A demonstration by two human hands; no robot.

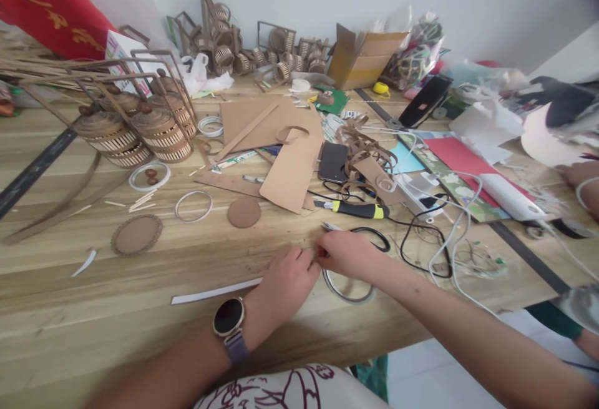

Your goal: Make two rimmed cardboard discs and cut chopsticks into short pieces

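My left hand (pixel 292 278), with a watch on the wrist, lies low over the wooden table with its fingers closed. Its fingertips meet those of my right hand (pixel 346 253), which is pinched; whatever sits between them is too small to make out. From under my left hand a narrow white strip (pixel 215 290) runs to the left. Partly beneath my right hand and forearm are a grey ring (pixel 350 300) and black-handled scissors (pixel 381 240). A brown cardboard disc (pixel 244 212) and a disc with a braided edge (pixel 137 235) rest farther left.
Slatted baskets (pixel 161 128) stand at the left. Cardboard sheets (pixel 292 168), a phone (pixel 333 162) and a yellow-black cutter (pixel 360 209) lie beyond my hands. White cables (pixel 461 203) cross the right side. Another person's hand (pixel 583 181) is at the right edge.
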